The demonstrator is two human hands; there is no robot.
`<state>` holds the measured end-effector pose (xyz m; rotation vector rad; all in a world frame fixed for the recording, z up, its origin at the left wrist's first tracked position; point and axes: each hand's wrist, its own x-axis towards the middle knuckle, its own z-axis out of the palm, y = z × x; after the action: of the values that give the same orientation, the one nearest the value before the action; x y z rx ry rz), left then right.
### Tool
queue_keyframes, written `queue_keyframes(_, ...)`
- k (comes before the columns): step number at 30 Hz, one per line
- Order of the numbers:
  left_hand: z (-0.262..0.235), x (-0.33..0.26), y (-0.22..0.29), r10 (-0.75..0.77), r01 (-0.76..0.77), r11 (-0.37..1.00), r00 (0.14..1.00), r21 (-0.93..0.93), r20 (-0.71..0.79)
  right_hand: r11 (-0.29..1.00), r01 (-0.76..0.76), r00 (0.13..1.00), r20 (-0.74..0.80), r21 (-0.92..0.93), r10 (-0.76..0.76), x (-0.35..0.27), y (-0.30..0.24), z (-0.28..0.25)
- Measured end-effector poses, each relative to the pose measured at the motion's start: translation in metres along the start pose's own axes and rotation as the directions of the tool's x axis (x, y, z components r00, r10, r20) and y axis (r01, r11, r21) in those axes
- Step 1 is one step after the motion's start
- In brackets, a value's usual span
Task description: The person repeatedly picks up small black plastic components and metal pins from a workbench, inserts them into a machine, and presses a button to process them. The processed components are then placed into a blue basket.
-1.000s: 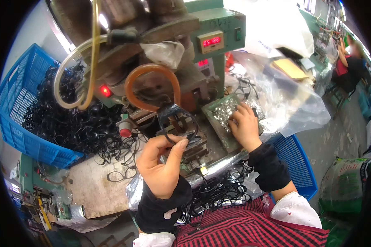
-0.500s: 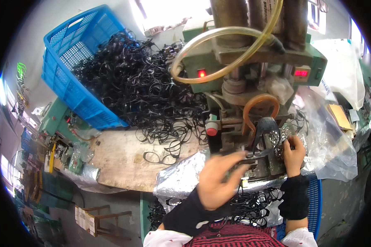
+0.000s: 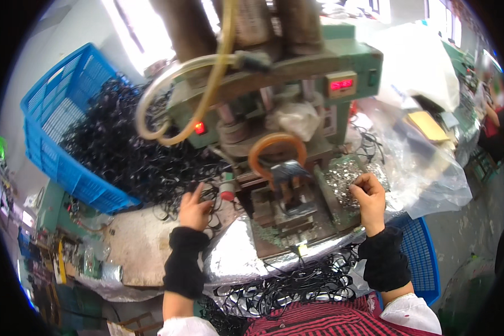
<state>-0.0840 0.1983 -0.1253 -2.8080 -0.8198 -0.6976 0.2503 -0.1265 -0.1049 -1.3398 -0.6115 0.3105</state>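
My left hand (image 3: 194,213) hung unclenched beside the black frames (image 3: 168,168); whether my right hand (image 3: 369,196) gripped shiny bits (image 3: 340,178) I couldn't tell; light pinching seemed best

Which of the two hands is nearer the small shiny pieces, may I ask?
The right hand, at the shiny pieces; the left hand is over by the black frames.

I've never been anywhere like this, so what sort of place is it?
Probably a small factory workshop for spectacle frames: there's a green press machine with a red display, a blue basket heaped with what look like black spectacle frames, and many small shiny pieces.
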Motion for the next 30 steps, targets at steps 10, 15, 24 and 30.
queue_keyframes(10, -0.072, -0.004, 0.074, -0.696, 0.15, 0.334, 0.705, -0.931, -0.137, 0.98, 0.013, 0.996, -0.084, -0.197, -0.03, -0.044, -0.055, -0.022)
queue_keyframes(15, -0.066, 0.01, 0.119, -0.69, 0.084, 0.162, 0.722, -0.983, -0.052, 0.769, 0.552, 0.834, 0.198, -0.323, -0.516, -0.007, -0.078, 0.053)
queue_keyframes(24, -0.036, -0.041, 0.127, -0.807, 0.203, 0.005, 0.579, -0.979, 0.115, 0.972, -0.065, 0.981, 0.195, 0.228, 0.02, -0.03, -0.053, 0.084)
queue_keyframes(30, -0.139, 0.026, 0.182, -0.527, -0.284, 0.174, 0.782, -0.943, -0.333, 0.904, -0.231, 0.957, 0.252, 0.36, 0.144, -0.033, -0.064, 0.095)
